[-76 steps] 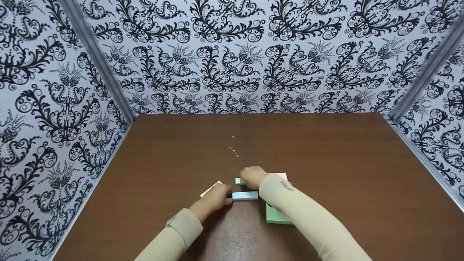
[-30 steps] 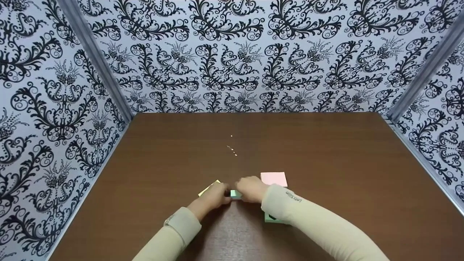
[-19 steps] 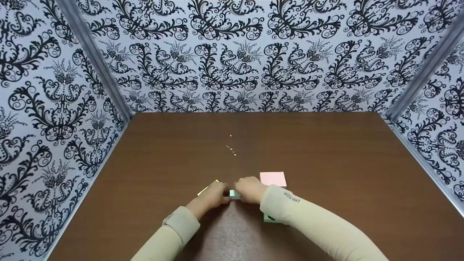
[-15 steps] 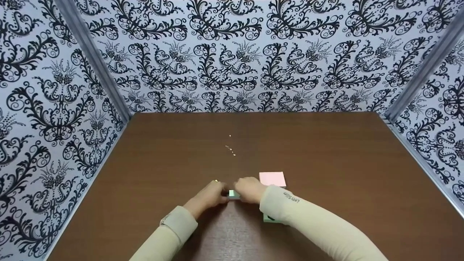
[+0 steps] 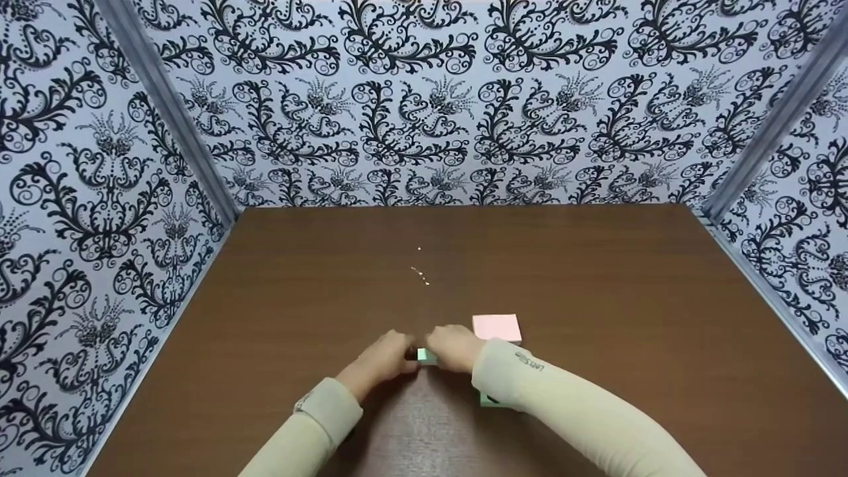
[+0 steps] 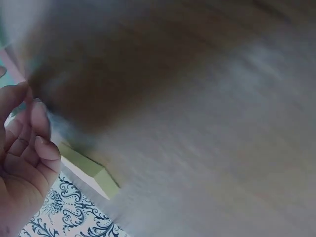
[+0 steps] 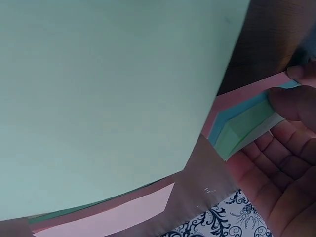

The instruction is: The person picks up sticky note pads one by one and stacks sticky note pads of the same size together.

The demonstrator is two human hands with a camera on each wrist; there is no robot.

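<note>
Small strip-shaped sticky note pads [image 5: 426, 356] lie stacked between my two hands in the head view. The right wrist view shows green over blue over pink layers in this stack [image 7: 242, 126]. My right hand [image 5: 454, 347] grips it from the right, its thumb on the green layer. My left hand [image 5: 387, 354] pinches the stack's left end, with a pink edge at the fingertips in the left wrist view. A yellow pad [image 6: 89, 168] lies just beyond the left hand, hidden by that hand in the head view.
A square pink sticky note pad [image 5: 497, 328] lies behind the right wrist. A larger green pad [image 5: 493, 400] is partly covered by the right sleeve. Small pale specks [image 5: 420, 273] mark the brown table [image 5: 596, 278]. Patterned walls [image 5: 424, 99] enclose its back and sides.
My right hand has brought the green strip pad from behind the blue one toward me, onto it. The left hand has shifted slightly, and the yellow pad has gone out of sight behind it.
</note>
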